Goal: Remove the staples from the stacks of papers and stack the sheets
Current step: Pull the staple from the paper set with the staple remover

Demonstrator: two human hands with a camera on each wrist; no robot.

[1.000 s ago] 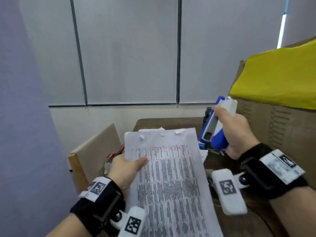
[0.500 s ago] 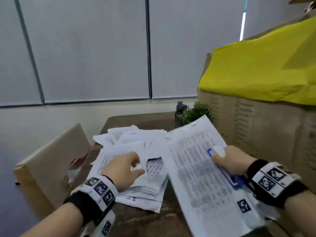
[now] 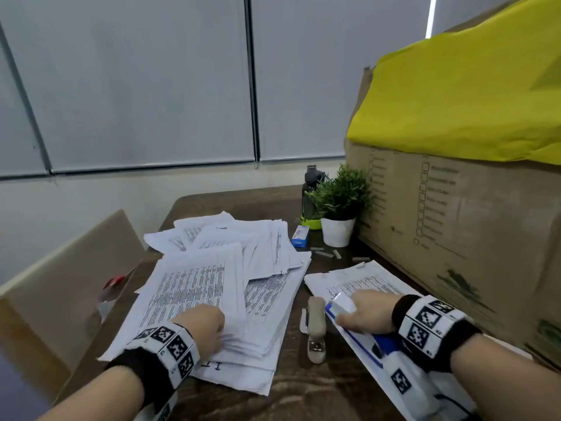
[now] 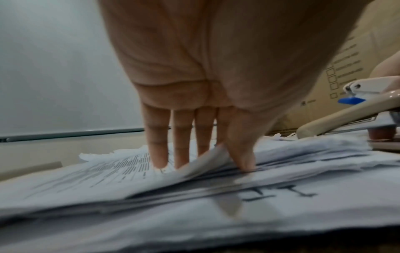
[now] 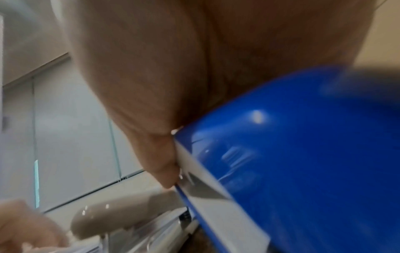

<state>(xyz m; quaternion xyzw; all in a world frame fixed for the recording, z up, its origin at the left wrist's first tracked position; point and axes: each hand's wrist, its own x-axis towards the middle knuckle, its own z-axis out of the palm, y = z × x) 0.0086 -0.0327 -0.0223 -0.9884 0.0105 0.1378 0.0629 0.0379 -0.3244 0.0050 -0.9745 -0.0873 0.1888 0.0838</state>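
Pressing straight left hand [image 3: 202,325] fingers [image 4: 160,145] on paper pile [image 3: 194,281] left of beige stapler [image 3: 316,326], thumb [image 4: 240,154] under a lifted sheet [image 4: 205,160]; gripping blue tool [image 5: 303,145] in right hand [image 3: 367,314] over sheets [image 3: 364,281] right of it.

A loose, fanned pile of white printed papers [image 3: 212,287] lies on the left of the brown table [image 3: 303,390]. Just to its right lies a separate printed sheet [image 3: 364,284], with a blue-and-white staple remover [image 3: 341,302] on top.
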